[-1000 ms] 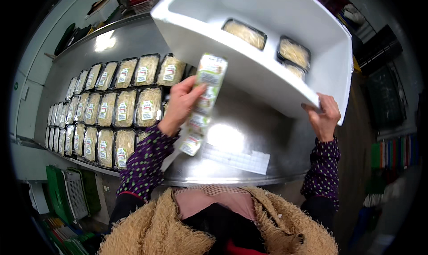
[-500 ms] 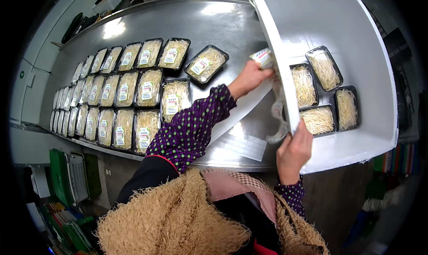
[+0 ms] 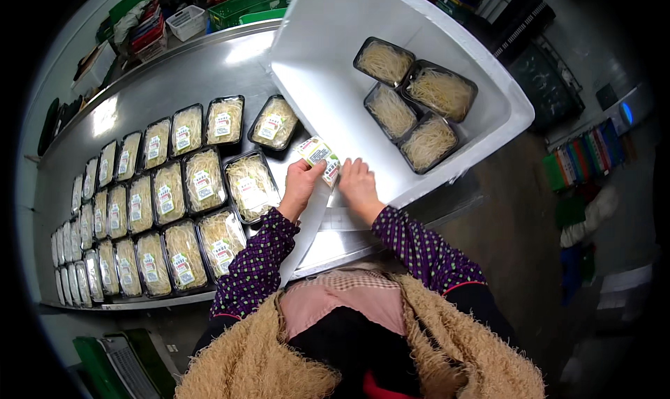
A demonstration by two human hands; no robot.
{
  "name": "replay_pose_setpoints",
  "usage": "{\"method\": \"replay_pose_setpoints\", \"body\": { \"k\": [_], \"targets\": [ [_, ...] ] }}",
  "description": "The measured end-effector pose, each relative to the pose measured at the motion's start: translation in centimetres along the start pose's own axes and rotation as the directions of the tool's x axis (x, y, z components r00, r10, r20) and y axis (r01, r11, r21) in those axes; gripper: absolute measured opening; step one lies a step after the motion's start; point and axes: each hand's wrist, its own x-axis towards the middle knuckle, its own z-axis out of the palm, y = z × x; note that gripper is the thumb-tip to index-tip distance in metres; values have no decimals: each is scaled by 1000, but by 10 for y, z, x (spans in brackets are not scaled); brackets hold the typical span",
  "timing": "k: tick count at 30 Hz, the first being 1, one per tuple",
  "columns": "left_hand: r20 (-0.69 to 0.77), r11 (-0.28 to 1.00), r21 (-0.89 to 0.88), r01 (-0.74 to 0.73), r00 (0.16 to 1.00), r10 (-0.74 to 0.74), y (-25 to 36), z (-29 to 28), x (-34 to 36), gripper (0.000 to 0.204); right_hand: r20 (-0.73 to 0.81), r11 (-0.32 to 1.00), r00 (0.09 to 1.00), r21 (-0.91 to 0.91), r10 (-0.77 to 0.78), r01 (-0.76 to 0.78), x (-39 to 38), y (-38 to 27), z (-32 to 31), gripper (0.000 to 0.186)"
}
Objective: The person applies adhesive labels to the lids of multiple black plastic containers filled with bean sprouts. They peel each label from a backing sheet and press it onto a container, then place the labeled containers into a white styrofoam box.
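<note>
Stainless-steel table [image 3: 188, 71] bears labelled sprout trays [image 3: 188, 169]. Left hand [image 3: 300, 190] pinches label strip [image 3: 315, 152]; right hand [image 3: 359, 191] adjacent, grip indeterminable. Probable step: label peeling; next move calls for clean separation.

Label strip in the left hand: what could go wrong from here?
The label strip in the left hand appears bent close to the right hand, so a label might crease or stick to itself.
The pale strip beside the left sleeve runs down toward the near edge of the table and could snag.
The angled tray lies close to the white foam box, so a shift of the box might knock it.
</note>
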Motion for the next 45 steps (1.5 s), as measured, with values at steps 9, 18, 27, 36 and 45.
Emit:
{"method": "replay_pose_setpoints", "body": {
  "k": [9, 18, 27, 36, 45],
  "targets": [
    [-4, 994, 95, 46, 999, -46, 37, -52, -66, 22, -43, 991, 990, 19, -133, 133, 32, 28, 52, 21],
    [-171, 984, 61, -170, 969, 178, 108, -71, -116, 26, 193, 978, 959, -3, -205, 210, -13, 125, 119, 45],
    [-89, 956, 267, -119, 985, 148, 102, -17, -102, 26, 36, 881, 941, 341, 336, -327, 64, 180, 111, 64],
    [-486, 853, 60, -518, 731, 478, 151, -33, -140, 29, 511, 549, 432, -96, 743, -831, 81, 203, 165, 69],
    [-714, 883, 112, -455, 581, 390, 117, -100, -171, 23, 333, 49, 706, 886, 626, -461, 2, 129, 136, 37]
  ]
}}
